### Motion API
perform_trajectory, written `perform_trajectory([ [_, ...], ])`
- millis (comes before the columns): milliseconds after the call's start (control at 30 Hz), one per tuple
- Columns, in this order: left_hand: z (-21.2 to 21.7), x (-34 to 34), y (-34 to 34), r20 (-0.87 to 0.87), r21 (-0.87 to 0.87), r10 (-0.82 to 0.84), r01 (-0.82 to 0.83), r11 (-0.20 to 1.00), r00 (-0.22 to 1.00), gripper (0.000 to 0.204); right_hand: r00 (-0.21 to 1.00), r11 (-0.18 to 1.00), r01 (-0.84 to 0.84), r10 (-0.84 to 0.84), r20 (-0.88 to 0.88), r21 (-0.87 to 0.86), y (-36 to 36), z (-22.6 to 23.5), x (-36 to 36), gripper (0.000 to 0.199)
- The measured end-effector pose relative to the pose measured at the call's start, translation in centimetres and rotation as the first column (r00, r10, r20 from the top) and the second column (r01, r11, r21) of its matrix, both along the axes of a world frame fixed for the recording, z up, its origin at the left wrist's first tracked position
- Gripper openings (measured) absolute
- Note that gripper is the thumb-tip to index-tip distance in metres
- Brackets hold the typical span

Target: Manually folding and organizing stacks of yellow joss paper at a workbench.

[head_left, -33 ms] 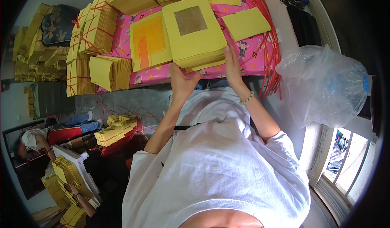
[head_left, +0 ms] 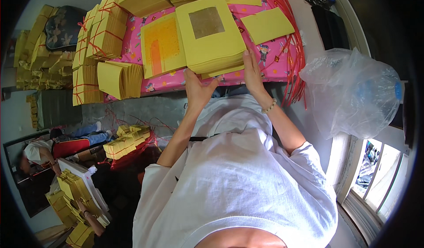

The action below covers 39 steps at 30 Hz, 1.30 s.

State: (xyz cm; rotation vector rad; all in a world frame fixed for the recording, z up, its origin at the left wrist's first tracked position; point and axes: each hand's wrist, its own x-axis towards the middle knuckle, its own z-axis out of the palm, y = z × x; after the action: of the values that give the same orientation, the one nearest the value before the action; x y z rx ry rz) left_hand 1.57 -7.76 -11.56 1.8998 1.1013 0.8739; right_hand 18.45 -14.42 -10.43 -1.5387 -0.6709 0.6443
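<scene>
A thick stack of yellow joss paper (head_left: 212, 45), with a dull gold-grey square on its top sheet, lies at the near edge of the pink patterned table. My left hand (head_left: 198, 90) touches its near left corner, thumb spread away from the fingers. Along its near right corner rests my right hand (head_left: 254, 75), fingers stretched out, with a beaded bracelet at the wrist. Neither hand is closed round the paper. Left of the stack lies another yellow pile (head_left: 162, 45) with an orange print. A plain yellow sheet or thin pile (head_left: 268, 26) lies to the right.
Tied yellow bundles (head_left: 106, 31) and a folded pile (head_left: 120, 80) line the table's left side. Red strings (head_left: 295, 71) hang over its right edge, near a clear plastic bag (head_left: 353, 93). More bundles (head_left: 128, 141) and other people (head_left: 42, 151) are at lower left.
</scene>
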Motion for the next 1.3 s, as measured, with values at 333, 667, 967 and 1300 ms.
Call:
perform_trajectory([
  [333, -0.5, 0.0, 0.3, 0.096, -0.151, 0.044, -0.029, 0.988, 0.994, 0.075, 0.804, 0.962, -0.247, 0.27, 0.53, -0.117, -1.9, -0.5, 3.2, 0.077],
  [667, -0.6, 1.6, -0.6, -0.128, 0.135, 0.155, -0.138, 0.981, 0.98, 0.067, 0.787, 0.98, -0.114, 0.19, 0.588, -0.163, -1.0, -0.6, 2.8, 0.075],
  [967, -1.3, 1.5, -0.9, -0.11, 0.264, 0.144, -0.111, 0.958, 0.983, 0.057, 0.861, 0.995, -0.081, 0.103, 0.497, -0.066, -1.1, -1.0, 2.6, 0.072],
  [1300, -0.6, 0.8, -0.9, -0.171, 0.215, 0.082, -0.044, 0.976, 0.982, 0.057, 0.81, 0.991, -0.083, 0.128, 0.572, -0.104, -2.2, -0.4, 2.6, 0.073],
])
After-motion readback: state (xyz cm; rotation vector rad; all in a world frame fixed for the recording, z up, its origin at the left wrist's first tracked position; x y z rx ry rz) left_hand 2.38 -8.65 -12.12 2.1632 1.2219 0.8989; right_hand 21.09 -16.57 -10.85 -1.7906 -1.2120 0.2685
